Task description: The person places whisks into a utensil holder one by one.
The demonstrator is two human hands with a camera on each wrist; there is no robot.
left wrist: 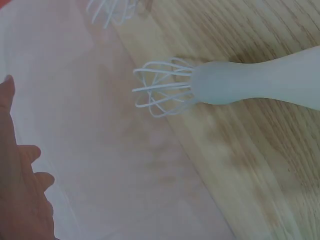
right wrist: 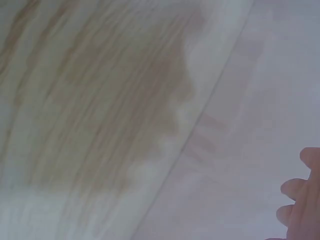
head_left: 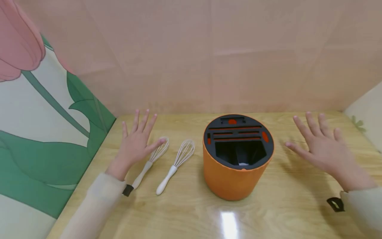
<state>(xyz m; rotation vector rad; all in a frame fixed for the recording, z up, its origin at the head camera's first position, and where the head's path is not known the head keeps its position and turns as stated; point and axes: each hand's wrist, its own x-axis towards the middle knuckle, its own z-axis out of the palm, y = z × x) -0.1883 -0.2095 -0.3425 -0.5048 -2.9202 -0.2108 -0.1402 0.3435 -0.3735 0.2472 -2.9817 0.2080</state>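
Observation:
Fingers spread wide, my left hand [head_left: 133, 146] hovers over the left whisk [head_left: 144, 174], its thumb crossing in front of the wire loops. That white whisk [left wrist: 240, 82] lies large across the left wrist view. Just right of it on the table lies a second white whisk [head_left: 170, 177], handle toward me. An orange round utensil holder [head_left: 231, 182] with a black slotted top stands upright right of the whisks. To the right of the holder, my right hand [head_left: 325, 149] is held spread above the table and holds nothing. Only fingers of that hand [right wrist: 305, 195] show in the right wrist view.
The wood-grain table [head_left: 179, 215] meets a plain pinkish wall [head_left: 209, 59] at the back. A panel with painted tulips and green leaves [head_left: 38, 159] stands along the left side. A white panel [head_left: 367, 113] borders the right.

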